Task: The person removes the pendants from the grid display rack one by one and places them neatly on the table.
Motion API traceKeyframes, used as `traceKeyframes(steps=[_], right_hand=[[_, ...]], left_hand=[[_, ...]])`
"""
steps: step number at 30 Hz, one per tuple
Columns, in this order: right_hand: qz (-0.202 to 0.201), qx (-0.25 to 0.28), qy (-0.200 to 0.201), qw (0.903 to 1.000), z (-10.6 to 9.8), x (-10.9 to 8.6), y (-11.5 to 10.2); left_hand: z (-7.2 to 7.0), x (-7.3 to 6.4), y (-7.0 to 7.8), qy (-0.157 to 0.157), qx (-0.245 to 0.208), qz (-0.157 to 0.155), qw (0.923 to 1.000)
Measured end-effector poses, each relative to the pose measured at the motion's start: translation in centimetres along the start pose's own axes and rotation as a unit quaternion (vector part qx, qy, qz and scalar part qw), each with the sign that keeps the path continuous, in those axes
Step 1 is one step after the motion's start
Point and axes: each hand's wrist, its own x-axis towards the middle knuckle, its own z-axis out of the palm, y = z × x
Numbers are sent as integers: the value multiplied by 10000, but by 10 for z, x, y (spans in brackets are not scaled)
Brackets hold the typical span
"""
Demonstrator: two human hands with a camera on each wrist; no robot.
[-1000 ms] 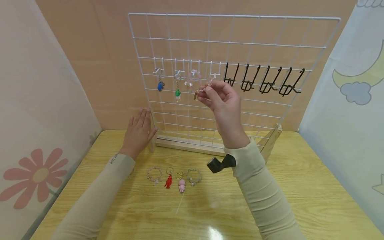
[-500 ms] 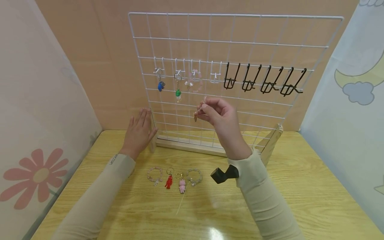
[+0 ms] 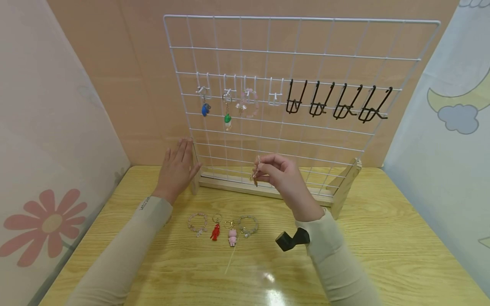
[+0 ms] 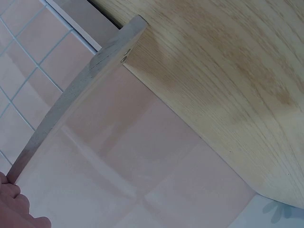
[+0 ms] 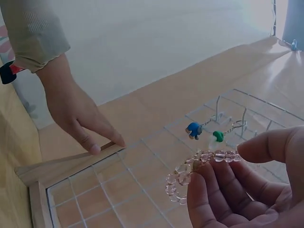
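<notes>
Now a bracelet of clear pinkish beads (image 5: 227,156) is held low in front of the wire grid (image 3: 245,17), pinched between the thumb and fingers of the right hand (image 3: 285,178), which is closed just enough to keep it. A second ago that hand was up by the fourth white hook (image 3: 275,97); it has since come down and away, with the bracelet still in its grasp. That leaves the hook bare, so, as I judge it, the bracelet remains to be placed. The left hand (image 3: 176,165) has stayed put, its fingers fairly straight and touching the wooden side support (image 4: 76,95) at the grid's left edge, seemingly to steady it. Above the bracelet, the other three white hooks carry a blue charm (image 3: 206,109), a green charm (image 3: 227,120) and a pink bracelet (image 3: 255,109), while a row of black hooks (image 3: 293,106) hangs unloaded to their right. Nearer the person, a pale pink bracelet (image 3: 189,222), a red charm (image 3: 215,232), a pink figure (image 3: 232,238) and a greyish bracelet (image 3: 255,223) lie side by side on the wood-grained table (image 3: 383,238), which shows a bright glare toward its front.
</notes>
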Motion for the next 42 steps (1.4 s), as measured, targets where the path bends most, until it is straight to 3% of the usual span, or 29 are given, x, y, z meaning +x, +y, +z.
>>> traceKeyframes(steps=[14, 21, 28, 42], right_hand=[[973, -17, -220, 9950, -19, -16, 51], [1408, -365, -328, 9888, -30, -24, 70], [1631, -719, -661, 9818, -44, -34, 91], [2008, -539, -897, 9740, -61, -42, 120]], left_hand=[[3, -1, -1, 83, 84, 50, 9999], [3, 0, -1, 78, 44, 34, 10000], [3, 1, -1, 58, 81, 29, 9999], [3, 1, -1, 53, 130, 14, 9999]])
